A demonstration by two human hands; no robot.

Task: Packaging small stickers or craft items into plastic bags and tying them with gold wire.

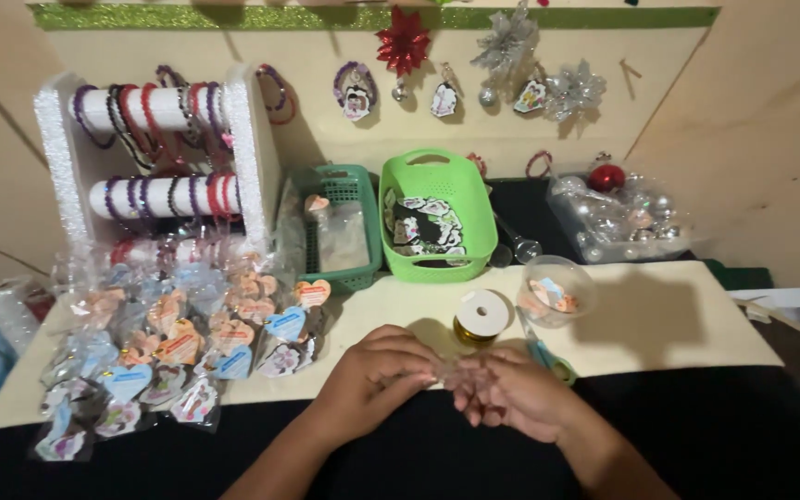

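Clear, crinkly plastic, a small cellophane packet (460,375), sits pinched between the left hand (377,375) and the right hand (511,393), fingers of both closed on it at the near edge of the pale board (659,319). Just behind stands a round spool of gold ribbon (481,318); teal-handled scissors (548,359) lie under the right hand. Glossy bagged heart tags (168,347) crowd the left; a clear cup (555,290) and green basket (437,218) stand behind. Bare board lies open to the right.
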